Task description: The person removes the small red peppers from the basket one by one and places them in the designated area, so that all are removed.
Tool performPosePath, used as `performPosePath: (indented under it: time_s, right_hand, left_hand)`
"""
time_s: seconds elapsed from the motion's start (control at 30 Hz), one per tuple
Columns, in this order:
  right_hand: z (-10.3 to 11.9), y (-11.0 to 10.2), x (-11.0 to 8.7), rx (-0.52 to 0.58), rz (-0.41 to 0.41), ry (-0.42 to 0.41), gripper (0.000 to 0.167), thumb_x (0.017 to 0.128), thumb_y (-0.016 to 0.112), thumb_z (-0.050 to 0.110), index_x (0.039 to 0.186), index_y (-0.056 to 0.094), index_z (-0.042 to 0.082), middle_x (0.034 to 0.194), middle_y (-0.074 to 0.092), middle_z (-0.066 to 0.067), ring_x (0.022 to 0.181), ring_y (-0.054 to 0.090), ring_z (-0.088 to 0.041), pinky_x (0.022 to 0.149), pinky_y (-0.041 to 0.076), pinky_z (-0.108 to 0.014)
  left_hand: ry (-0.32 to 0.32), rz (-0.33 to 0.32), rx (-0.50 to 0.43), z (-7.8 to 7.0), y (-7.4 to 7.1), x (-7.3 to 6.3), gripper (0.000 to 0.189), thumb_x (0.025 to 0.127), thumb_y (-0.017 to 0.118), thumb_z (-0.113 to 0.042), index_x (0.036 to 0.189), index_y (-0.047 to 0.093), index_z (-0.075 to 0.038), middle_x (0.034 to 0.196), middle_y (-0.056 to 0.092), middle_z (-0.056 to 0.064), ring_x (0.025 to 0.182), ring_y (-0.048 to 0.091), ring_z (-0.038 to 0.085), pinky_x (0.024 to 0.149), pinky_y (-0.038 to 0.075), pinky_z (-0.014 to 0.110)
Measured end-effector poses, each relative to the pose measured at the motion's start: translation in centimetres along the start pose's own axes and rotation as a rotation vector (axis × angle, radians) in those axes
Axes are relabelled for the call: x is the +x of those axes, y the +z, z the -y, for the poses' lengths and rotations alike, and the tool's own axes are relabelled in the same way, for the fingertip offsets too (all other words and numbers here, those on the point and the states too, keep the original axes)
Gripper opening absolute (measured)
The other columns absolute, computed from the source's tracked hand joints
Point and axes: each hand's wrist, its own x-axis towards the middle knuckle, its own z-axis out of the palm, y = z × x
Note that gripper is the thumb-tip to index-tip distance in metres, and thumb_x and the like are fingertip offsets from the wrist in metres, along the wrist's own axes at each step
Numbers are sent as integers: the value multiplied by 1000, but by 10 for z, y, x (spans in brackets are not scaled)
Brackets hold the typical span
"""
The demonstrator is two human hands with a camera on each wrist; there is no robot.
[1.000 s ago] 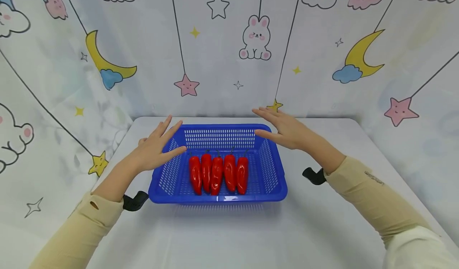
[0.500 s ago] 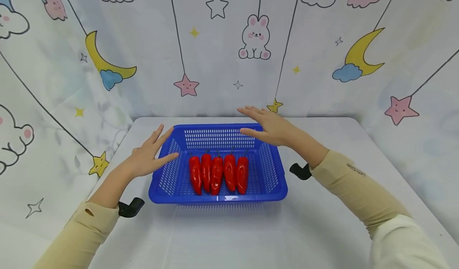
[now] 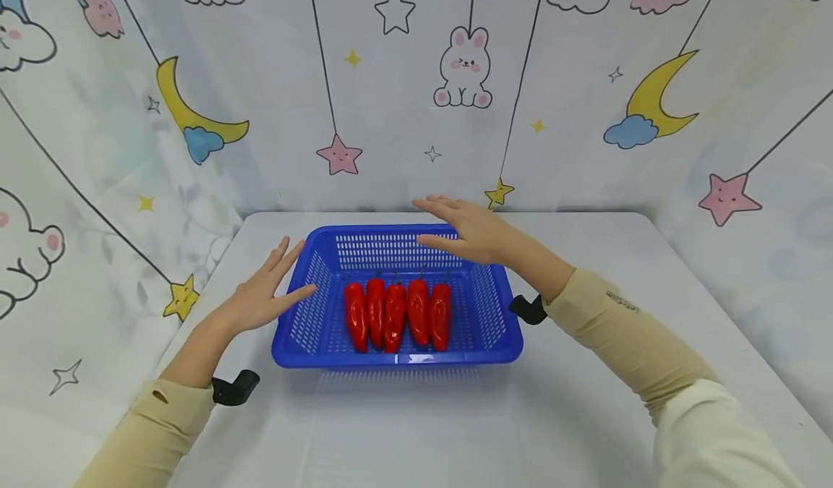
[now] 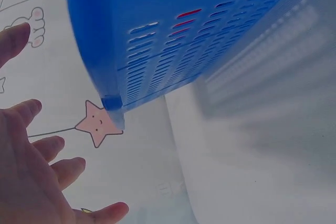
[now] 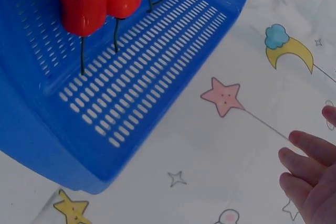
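Observation:
Several glossy red chili peppers (image 3: 394, 318) with dark green stems lie side by side in a blue plastic basket (image 3: 397, 360) with slotted walls. My left hand (image 3: 260, 300) is raised near the basket's left side, fingers straight and spread, holding nothing. Over the back right part of the basket hovers my right hand (image 3: 471, 233), its fingers extended and nothing in it. In the left wrist view the spread left fingers (image 4: 68, 171) appear beside the basket's outer wall (image 4: 157, 51). The right wrist view shows the pepper stems (image 5: 82, 56) and, apart from the basket, the right fingers (image 5: 304, 166).
The basket stands on a white table (image 3: 416, 430). Behind and around it hangs a white curtain (image 3: 403, 97) printed with moons, stars and rabbits. A black wrist mount (image 3: 236, 388) sticks out at the left cuff, and another black mount (image 3: 528, 309) at the right.
My right hand has moved left, from beside the basket's back right corner to over it. The left hand has drifted slightly left and down. Basket and peppers stay in place.

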Motion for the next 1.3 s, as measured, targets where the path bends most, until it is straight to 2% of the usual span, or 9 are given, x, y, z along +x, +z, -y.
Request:
performPosePath:
  time_s: [0.23, 0.53, 1.0, 1.3]
  right_hand:
    - [4, 4, 4, 9, 7, -14, 68, 86, 43, 56, 145, 25, 29, 148, 28, -5, 135, 22, -25, 102, 21, -55]
    - [7, 8, 12, 25, 26, -53, 70, 85, 40, 60, 145, 24, 29, 148, 27, -5, 134, 25, -27, 100, 24, -55]
    - [13, 19, 25, 29, 37, -70, 69, 86, 40, 59, 146, 24, 28, 148, 28, -7, 134, 26, -26, 101, 25, -52]
    - [17, 31, 32, 22, 42, -78, 69, 86, 41, 59, 145, 25, 28, 147, 30, -3, 133, 29, -24, 101, 27, -51]
  left_hand:
    - [15, -12, -80, 5, 5, 0, 79, 88, 47, -48, 148, 3, -22, 152, -6, 14, 136, 0, 41, 90, 15, 71]
    - [11, -13, -171, 13, 12, 2, 77, 89, 47, -47, 148, 3, -23, 152, -6, 13, 136, -3, 38, 92, 10, 71]
    - [28, -27, -246, 18, 17, 7, 75, 90, 48, -41, 148, 6, -18, 151, -4, 17, 136, -2, 40, 92, 9, 71]
    - [4, -14, -281, 24, 25, 9, 75, 91, 47, -42, 148, 6, -18, 151, -4, 19, 135, -2, 41, 92, 8, 71]
